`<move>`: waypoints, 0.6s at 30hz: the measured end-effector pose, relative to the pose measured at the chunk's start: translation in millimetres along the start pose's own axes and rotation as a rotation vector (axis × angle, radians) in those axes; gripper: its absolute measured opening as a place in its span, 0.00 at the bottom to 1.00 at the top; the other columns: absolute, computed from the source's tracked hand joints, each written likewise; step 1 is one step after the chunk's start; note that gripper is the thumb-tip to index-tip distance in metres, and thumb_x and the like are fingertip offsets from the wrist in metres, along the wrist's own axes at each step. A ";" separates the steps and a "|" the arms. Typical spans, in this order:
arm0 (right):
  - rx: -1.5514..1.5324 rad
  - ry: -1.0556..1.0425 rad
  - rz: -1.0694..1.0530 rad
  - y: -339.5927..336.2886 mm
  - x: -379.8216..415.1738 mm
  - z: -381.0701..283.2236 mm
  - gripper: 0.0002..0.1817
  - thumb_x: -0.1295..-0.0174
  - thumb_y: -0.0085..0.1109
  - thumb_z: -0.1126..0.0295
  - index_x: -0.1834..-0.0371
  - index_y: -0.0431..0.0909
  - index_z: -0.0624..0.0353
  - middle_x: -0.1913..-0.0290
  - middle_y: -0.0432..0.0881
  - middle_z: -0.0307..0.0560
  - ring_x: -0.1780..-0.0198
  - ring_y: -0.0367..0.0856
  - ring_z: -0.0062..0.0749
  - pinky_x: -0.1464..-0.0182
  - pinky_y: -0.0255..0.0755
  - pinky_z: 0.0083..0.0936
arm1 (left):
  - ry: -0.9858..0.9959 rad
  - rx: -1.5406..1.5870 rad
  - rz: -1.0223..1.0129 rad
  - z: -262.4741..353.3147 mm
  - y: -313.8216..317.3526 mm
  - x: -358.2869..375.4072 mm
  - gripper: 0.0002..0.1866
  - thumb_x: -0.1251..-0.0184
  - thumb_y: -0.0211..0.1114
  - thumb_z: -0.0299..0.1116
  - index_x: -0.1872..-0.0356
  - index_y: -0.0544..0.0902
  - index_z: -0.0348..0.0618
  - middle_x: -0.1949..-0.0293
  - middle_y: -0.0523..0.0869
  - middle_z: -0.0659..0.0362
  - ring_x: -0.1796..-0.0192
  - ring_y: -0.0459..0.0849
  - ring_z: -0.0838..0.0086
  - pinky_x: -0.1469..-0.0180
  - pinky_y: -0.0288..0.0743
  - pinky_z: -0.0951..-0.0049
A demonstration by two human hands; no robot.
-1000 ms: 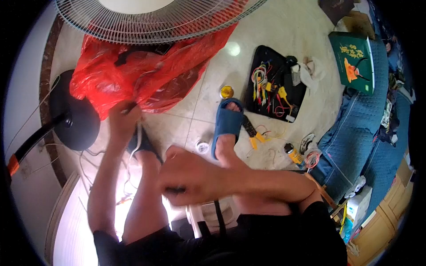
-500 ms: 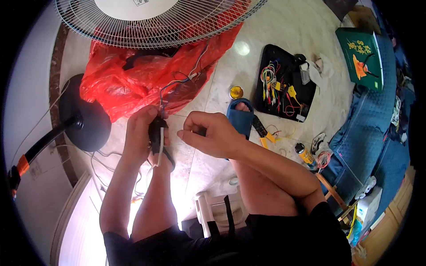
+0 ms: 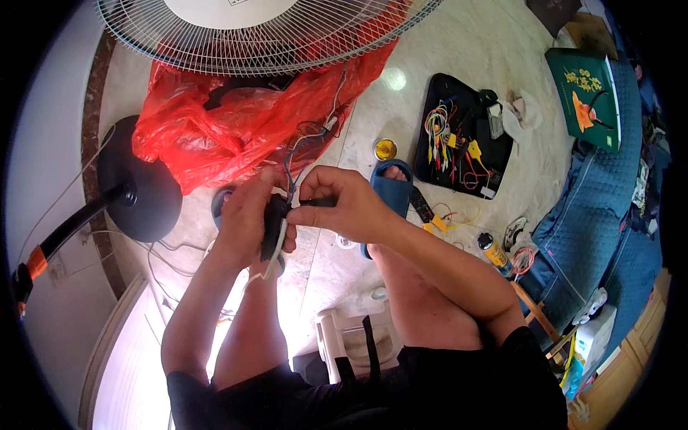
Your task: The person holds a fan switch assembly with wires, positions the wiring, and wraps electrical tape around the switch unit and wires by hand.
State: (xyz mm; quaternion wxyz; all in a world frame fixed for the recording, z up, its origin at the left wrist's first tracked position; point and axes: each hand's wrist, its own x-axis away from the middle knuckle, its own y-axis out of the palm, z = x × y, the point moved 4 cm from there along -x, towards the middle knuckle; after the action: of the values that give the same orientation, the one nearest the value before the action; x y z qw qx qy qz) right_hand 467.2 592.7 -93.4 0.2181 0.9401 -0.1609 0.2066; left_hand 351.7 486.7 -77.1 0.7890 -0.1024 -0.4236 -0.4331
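My left hand [image 3: 247, 215] is wrapped round a black part [image 3: 272, 228] with a white cable [image 3: 278, 247] hanging from it. Thin blue and dark wires [image 3: 290, 161] run up from the part over the red plastic bag [image 3: 215, 132]. Beside it, my right hand [image 3: 342, 204] pinches a small dark object [image 3: 319, 203], too small to identify, with its fingertips close to the black part.
A fan grille [image 3: 330, 32] hangs over the bag. A black round base [image 3: 147, 186] stands left. To the right are a small yellow tin [image 3: 385, 149], a black tool case [image 3: 437, 165], yellow-handled pliers [image 3: 423, 208], and a spray can [image 3: 493, 251].
My left hand and the black part have shifted right. My right hand has closed in on the part, and the dark object shows more clearly in its fingers.
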 end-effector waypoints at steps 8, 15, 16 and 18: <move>0.021 0.026 0.038 -4.2 -4.3 10.9 0.15 0.39 0.70 0.66 0.53 0.81 0.64 0.73 0.76 0.32 0.70 0.70 0.12 0.69 0.65 0.15 | -0.229 0.186 -0.094 -4.3 16.0 2.5 0.32 0.27 0.42 0.65 0.51 0.77 0.45 0.86 0.75 0.62 0.89 0.70 0.78 0.87 0.65 0.78; -0.114 0.050 0.157 -9.1 -2.3 11.7 0.13 0.34 0.64 0.62 0.59 0.81 0.63 0.72 0.77 0.32 0.70 0.70 0.12 0.68 0.66 0.15 | -0.239 0.257 -0.103 -7.3 -2.9 -5.7 0.37 0.29 0.42 0.69 0.34 0.68 0.49 0.82 0.77 0.55 0.87 0.77 0.72 0.85 0.71 0.74; -0.084 0.027 0.132 -5.5 -1.1 7.6 0.13 0.35 0.65 0.62 0.61 0.81 0.63 0.73 0.76 0.32 0.71 0.69 0.11 0.69 0.65 0.15 | -0.204 0.243 -0.094 -7.1 -0.3 -6.2 0.38 0.29 0.42 0.69 0.33 0.67 0.49 0.81 0.78 0.55 0.87 0.77 0.71 0.85 0.71 0.74; -0.026 -0.019 0.083 2.0 1.2 -3.8 0.12 0.37 0.67 0.63 0.66 0.80 0.62 0.74 0.74 0.31 0.72 0.68 0.11 0.71 0.63 0.15 | -0.087 0.041 -0.053 -7.7 -2.5 -7.6 0.42 0.28 0.36 0.70 0.30 0.63 0.44 0.69 0.81 0.56 0.77 0.80 0.75 0.76 0.74 0.77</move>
State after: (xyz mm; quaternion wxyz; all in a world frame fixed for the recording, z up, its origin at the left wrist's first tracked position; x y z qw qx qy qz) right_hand 466.2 592.5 -89.0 0.2202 0.9316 -0.2047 0.2042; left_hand 352.3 485.6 -88.1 0.7599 -0.0936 -0.4689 -0.4403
